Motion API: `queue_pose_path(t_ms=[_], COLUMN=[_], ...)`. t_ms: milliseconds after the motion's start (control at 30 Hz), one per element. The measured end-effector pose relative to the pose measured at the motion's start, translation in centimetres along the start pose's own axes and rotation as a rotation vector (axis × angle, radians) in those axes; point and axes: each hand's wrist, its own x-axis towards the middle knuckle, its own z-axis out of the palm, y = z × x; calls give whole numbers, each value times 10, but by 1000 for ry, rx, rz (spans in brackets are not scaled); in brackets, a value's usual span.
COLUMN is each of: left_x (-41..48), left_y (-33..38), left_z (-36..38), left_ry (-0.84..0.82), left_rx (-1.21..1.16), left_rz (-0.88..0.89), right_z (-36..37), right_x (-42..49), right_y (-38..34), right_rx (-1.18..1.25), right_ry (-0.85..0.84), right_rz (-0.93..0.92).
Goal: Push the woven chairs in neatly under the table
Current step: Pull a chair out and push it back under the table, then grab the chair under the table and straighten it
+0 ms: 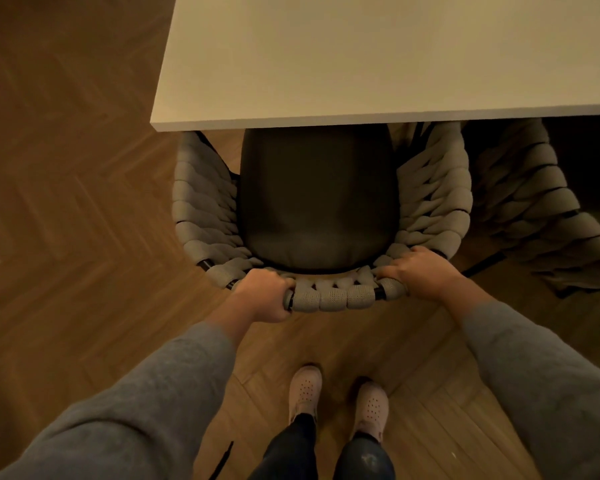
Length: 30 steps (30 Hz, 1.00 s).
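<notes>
Gripping the woven chair (321, 216) by its top rail, left hand (262, 294) and right hand (418, 271) curled shut around the cord for an even straight push, seat partly under the table (361, 64) near its left corner, second chair (534, 209) alongside.

- Wooden floor (66, 209) laid in a herringbone pattern, spreading left of and below the landmark white table (378, 57).
- Warm, dim light over the whole room; deep shadow beneath the table's right end.
</notes>
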Motion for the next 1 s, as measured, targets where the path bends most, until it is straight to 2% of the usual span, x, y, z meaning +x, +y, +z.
queue_pose_path(t_ms=[67, 167, 233, 367, 533, 667, 867, 1000], left_x=[-1, -2, 3, 30, 74, 112, 161, 201], left_y=[-2, 1, 17, 70, 157, 241, 379, 447], left_z=[2, 3, -6, -31, -69, -102, -127, -141], left_ry=[-10, -39, -24, 162, 269, 313, 243, 215], left_rx=[-19, -198, -299, -403, -314, -297, -324, -220], left_rz=[-9, 36, 73, 85, 144, 120, 44, 117], right_z=[-2, -7, -4, 5, 28, 55, 115, 143], right_x=[0, -7, -19, -59, -142, -212, -328, -384], right_y=[-3, -11, -11, 11, 75, 143, 219, 271], right_rx=[-15, 22, 97, 226, 279, 311, 299, 307], right_ry=[4, -13, 45, 204, 264, 254, 160, 60], right_rz=[12, 71, 136, 282, 441, 456, 514, 601])
